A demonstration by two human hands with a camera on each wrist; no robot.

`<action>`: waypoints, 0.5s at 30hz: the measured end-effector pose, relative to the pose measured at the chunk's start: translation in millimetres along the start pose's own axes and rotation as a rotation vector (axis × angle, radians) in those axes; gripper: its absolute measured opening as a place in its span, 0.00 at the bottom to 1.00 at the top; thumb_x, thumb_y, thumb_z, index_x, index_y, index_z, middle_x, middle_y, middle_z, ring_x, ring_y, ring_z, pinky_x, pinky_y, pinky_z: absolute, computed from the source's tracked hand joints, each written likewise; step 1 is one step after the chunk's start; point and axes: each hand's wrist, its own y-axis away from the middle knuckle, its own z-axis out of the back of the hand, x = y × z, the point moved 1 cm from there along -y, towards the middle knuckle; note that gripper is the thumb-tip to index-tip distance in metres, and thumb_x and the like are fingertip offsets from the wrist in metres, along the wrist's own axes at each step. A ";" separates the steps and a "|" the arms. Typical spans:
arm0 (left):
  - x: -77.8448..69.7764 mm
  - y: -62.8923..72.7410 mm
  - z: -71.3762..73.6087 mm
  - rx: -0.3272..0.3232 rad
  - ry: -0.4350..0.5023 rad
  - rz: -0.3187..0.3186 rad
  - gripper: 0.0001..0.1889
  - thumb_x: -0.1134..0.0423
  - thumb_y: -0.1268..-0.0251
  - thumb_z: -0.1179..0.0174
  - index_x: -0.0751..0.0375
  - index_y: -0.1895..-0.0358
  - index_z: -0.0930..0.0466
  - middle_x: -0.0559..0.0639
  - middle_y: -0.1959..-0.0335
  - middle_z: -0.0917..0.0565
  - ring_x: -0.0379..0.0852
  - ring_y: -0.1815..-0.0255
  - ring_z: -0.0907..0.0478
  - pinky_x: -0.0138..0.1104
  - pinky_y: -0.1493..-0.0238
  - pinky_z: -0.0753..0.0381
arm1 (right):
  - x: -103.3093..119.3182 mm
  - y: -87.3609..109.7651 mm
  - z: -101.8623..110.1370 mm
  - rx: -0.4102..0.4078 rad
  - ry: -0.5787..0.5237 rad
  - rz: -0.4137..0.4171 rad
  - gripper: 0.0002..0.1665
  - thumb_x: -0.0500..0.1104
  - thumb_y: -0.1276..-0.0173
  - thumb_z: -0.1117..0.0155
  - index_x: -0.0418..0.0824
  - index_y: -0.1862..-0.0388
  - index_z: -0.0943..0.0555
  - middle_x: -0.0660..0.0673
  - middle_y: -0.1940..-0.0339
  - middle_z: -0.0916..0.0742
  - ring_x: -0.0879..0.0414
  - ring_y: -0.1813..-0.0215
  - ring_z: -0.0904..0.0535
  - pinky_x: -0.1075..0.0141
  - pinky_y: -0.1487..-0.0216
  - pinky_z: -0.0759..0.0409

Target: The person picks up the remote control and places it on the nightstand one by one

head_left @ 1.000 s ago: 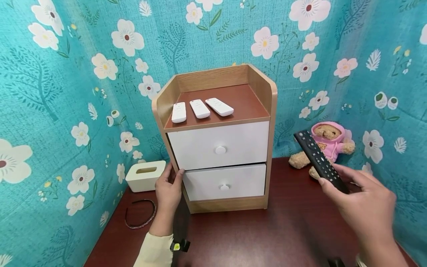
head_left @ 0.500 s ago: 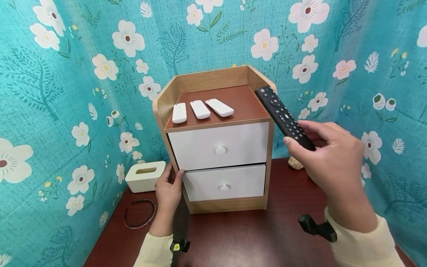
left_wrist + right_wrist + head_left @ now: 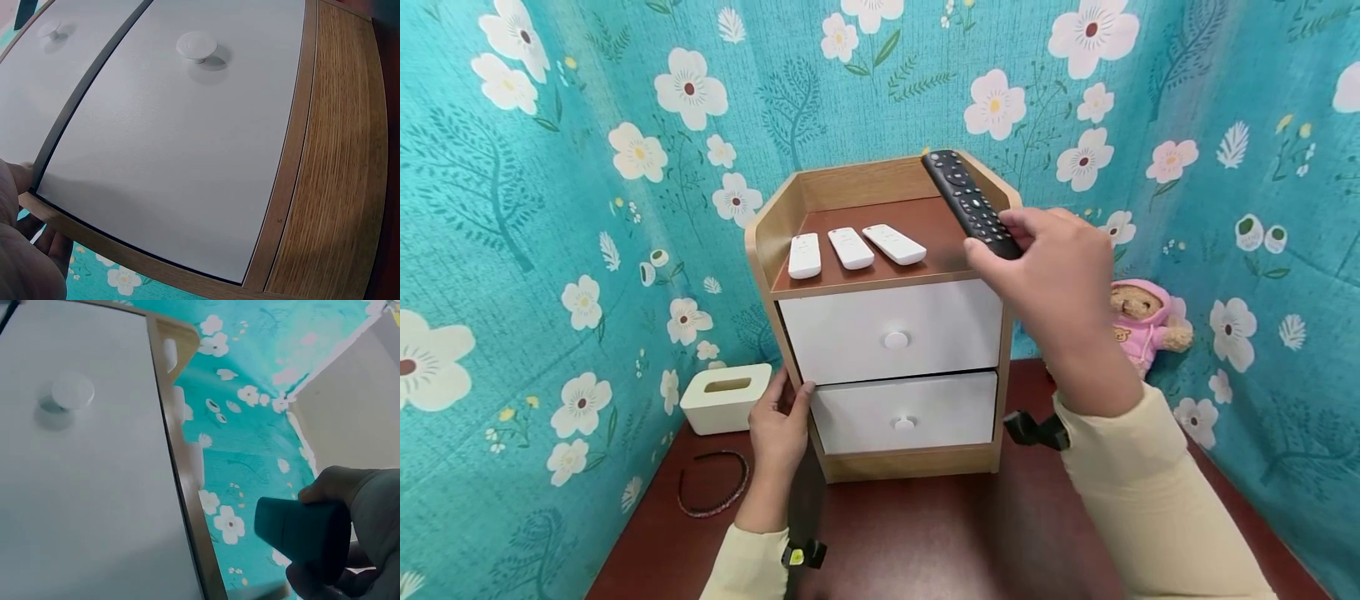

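Note:
My right hand (image 3: 1052,271) pinches a black remote control (image 3: 973,204) by its lower end. In the head view the remote tilts up and left, above the right part of the cabinet's brown top. In the right wrist view the remote (image 3: 300,534) appears end-on, apart from the cabinet. Three white remotes, a left one (image 3: 805,256), a middle one (image 3: 852,248) and a right one (image 3: 895,244), lie side by side on that top. My left hand (image 3: 778,433) holds the left edge of the small wooden drawer cabinet (image 3: 910,461), thumb in front, fingers round the side.
Both white drawers, an upper one (image 3: 835,333) and a lower one (image 3: 850,421), have round knobs. A cream tissue box (image 3: 722,408) and a headband (image 3: 741,487) are at the left. At the right sits a teddy bear (image 3: 1142,333) in pink. Raised panels border the cabinet top.
My right hand has carried the black remote left and upward, from in front of the teddy bear to over the cabinet top. The left hand and the white remotes have stayed in place.

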 end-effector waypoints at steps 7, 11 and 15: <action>1.2 -0.5 0.0 0.000 -0.017 0.011 0.27 0.58 0.22 0.29 0.61 0.25 0.20 0.64 0.45 0.09 0.52 0.49 0.13 0.20 0.55 0.19 | 18.3 -27.8 -27.0 0.092 0.156 0.046 0.29 0.55 0.27 0.34 0.33 0.42 0.10 0.33 0.54 0.08 0.40 0.55 0.17 0.46 0.53 0.22; 1.0 -1.6 -0.5 -0.002 -0.034 0.014 0.27 0.58 0.22 0.29 0.61 0.25 0.20 0.65 0.45 0.09 0.50 0.50 0.14 0.19 0.56 0.20 | 25.7 -38.2 -39.4 0.134 0.294 0.059 0.30 0.56 0.24 0.35 0.29 0.46 0.11 0.32 0.57 0.10 0.39 0.55 0.17 0.46 0.53 0.19; 1.0 -1.5 -0.3 0.002 -0.031 0.016 0.27 0.58 0.22 0.29 0.61 0.25 0.20 0.64 0.44 0.10 0.49 0.49 0.14 0.19 0.55 0.20 | 29.5 -41.1 -48.8 0.174 0.406 0.066 0.33 0.57 0.21 0.35 0.25 0.45 0.13 0.30 0.56 0.11 0.37 0.51 0.16 0.46 0.47 0.16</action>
